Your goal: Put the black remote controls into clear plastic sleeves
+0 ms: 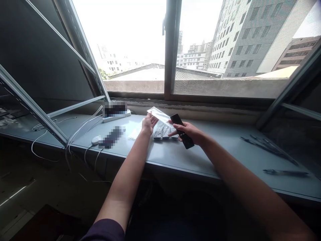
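My right hand (190, 130) is closed around a black remote control (188, 143), which is tilted with its upper end toward the window. A thin, whitish plastic sleeve (160, 115) stretches between my hands, above the table. My left hand (148, 124) pinches the sleeve's left end, and its other end reaches the fingers of my right hand. Under the sleeve, several dark items in clear wrapping (163, 131) lie on the table, partly hidden by my hands. Left of them, close to my left wrist, rests some clear plastic wrapping (135, 133).
The grey table (200, 164) runs along the window. On its left are a white power strip (117, 116), a round white charger (95, 140), loose white cables (75, 134) and a blurred-out object. Dark pen-like items (286, 172) lie at right. Metal shelf frames (32, 107) slant across both sides.
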{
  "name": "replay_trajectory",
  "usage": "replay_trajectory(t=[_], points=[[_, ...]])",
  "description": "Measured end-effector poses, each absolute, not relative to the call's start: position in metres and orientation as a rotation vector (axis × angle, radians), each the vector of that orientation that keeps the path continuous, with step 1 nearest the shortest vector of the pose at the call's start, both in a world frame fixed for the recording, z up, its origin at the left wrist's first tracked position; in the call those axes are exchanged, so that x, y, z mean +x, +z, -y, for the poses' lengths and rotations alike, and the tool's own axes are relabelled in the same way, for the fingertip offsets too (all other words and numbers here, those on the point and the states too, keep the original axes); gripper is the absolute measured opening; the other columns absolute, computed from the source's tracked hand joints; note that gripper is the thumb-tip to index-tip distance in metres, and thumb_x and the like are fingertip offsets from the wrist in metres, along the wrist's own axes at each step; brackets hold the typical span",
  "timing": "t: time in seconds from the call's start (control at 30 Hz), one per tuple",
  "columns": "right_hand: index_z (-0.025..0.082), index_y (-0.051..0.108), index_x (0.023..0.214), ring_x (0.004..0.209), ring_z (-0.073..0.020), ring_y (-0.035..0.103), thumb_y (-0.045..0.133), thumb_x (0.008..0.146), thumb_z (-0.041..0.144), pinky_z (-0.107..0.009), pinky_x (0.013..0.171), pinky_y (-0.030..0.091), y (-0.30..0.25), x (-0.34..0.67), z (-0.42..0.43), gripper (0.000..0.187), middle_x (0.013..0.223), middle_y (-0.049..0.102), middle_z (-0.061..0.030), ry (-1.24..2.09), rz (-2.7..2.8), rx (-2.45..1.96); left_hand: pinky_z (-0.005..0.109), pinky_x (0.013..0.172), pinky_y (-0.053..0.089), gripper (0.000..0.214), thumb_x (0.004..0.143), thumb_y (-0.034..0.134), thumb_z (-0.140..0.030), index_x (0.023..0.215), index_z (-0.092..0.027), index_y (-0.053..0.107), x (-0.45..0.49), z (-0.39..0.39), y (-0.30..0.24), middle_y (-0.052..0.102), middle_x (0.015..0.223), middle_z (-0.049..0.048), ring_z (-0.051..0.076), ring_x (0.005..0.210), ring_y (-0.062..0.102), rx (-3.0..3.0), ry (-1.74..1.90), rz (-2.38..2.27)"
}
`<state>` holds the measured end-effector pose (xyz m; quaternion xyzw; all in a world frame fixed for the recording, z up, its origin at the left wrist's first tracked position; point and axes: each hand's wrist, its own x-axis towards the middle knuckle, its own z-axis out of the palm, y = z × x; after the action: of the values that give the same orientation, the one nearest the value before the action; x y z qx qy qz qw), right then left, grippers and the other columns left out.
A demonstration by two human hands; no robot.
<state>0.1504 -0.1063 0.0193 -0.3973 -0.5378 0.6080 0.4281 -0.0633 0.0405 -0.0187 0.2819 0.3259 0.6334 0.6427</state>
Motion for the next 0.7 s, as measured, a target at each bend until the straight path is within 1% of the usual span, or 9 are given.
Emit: replay_trajectory(t=[0.07,0.13,0.27,0.37,0.43,0.47,0.53,0.6,0.7], points=[[0.020,0.069,0.148,0.090,-0.0260,0.085,0.084,0.100,0.037,-0.021,0.048,0.056,0.020,0.149,0.108,0.053,0.125,0.083,-0.0178,1.520,1.359,-0.978,0.029,0.087,0.065,0.026,0.091,0.087,-0.026,0.112,-0.014,0.076,-0.057,-0.039,-0.020,0.080,0.099,0.0093,0.017,0.086,0.078,0.762,1.363,-0.747],[0.022,0.071,0.147,0.103,-0.0295,0.085,0.085,0.099,0.037,-0.021,0.048,0.056,0.019,0.148,0.108,0.052,0.140,0.077,-0.0178,1.530,1.379,-0.954,0.027,0.084,0.063,0.025,0.089,0.088,-0.020,0.112,-0.015,0.077,-0.056,-0.039,-0.020,0.079,0.096,0.0061,0.014,0.082,0.075,0.819,1.411,-0.783],[0.024,0.075,0.142,0.121,-0.0361,0.081,0.087,0.097,0.039,-0.020,0.046,0.055,0.018,0.149,0.107,0.049,0.161,0.064,-0.0151,1.552,1.380,-0.905,0.024,0.078,0.060,0.028,0.096,0.080,-0.020,0.123,-0.017,0.076,-0.075,-0.047,-0.014,0.078,0.101,0.0056,0.013,0.081,0.074,0.858,1.628,-0.963],[0.023,0.077,0.140,0.122,-0.0371,0.080,0.087,0.097,0.040,-0.020,0.046,0.055,0.017,0.151,0.106,0.047,0.159,0.065,-0.0158,1.541,1.372,-0.908,0.026,0.077,0.060,0.043,0.098,0.075,-0.017,0.140,-0.015,0.068,-0.099,-0.057,-0.006,0.079,0.104,0.0087,0.016,0.084,0.075,0.920,1.605,-1.105],[0.022,0.078,0.138,0.120,-0.0365,0.081,0.088,0.096,0.041,-0.020,0.045,0.055,0.016,0.152,0.106,0.047,0.153,0.069,-0.0171,1.538,1.371,-0.919,0.026,0.080,0.059,0.038,0.097,0.072,-0.013,0.135,-0.012,0.070,-0.116,-0.065,0.001,0.079,0.105,0.0106,0.015,0.083,0.075,1.078,1.509,-1.144],[0.022,0.078,0.137,0.119,-0.0361,0.081,0.089,0.095,0.040,-0.020,0.045,0.055,0.016,0.153,0.105,0.047,0.151,0.071,-0.0175,1.539,1.372,-0.921,0.026,0.080,0.059,0.032,0.096,0.071,-0.013,0.129,-0.011,0.073,-0.125,-0.069,0.005,0.080,0.105,0.0117,0.015,0.082,0.075,1.177,1.448,-1.195],[0.021,0.078,0.135,0.116,-0.0352,0.082,0.088,0.095,0.040,-0.020,0.045,0.055,0.014,0.153,0.103,0.045,0.150,0.071,-0.0182,1.535,1.368,-0.914,0.030,0.081,0.059,0.032,0.096,0.071,-0.017,0.127,-0.011,0.074,-0.142,-0.076,0.011,0.081,0.107,0.0133,0.019,0.083,0.076,1.436,1.305,-1.330],[0.020,0.079,0.133,0.113,-0.0343,0.082,0.087,0.097,0.040,-0.021,0.044,0.055,0.012,0.153,0.101,0.042,0.152,0.071,-0.0181,1.504,1.353,-0.907,0.034,0.087,0.059,0.034,0.094,0.072,-0.021,0.127,-0.012,0.076,-0.156,-0.081,0.016,0.082,0.109,0.0153,0.024,0.092,0.078,1.724,1.078,-1.528],[0.020,0.079,0.131,0.110,-0.0329,0.083,0.083,0.099,0.039,-0.020,0.044,0.054,0.011,0.152,0.099,0.037,0.153,0.070,-0.0170,1.435,1.332,-0.915,0.042,0.104,0.056,0.044,0.095,0.074,-0.035,0.132,-0.012,0.076,-0.164,-0.084,0.018,0.078,0.131,0.0231,0.038,0.125,0.074,2.076,0.661,-1.867]])
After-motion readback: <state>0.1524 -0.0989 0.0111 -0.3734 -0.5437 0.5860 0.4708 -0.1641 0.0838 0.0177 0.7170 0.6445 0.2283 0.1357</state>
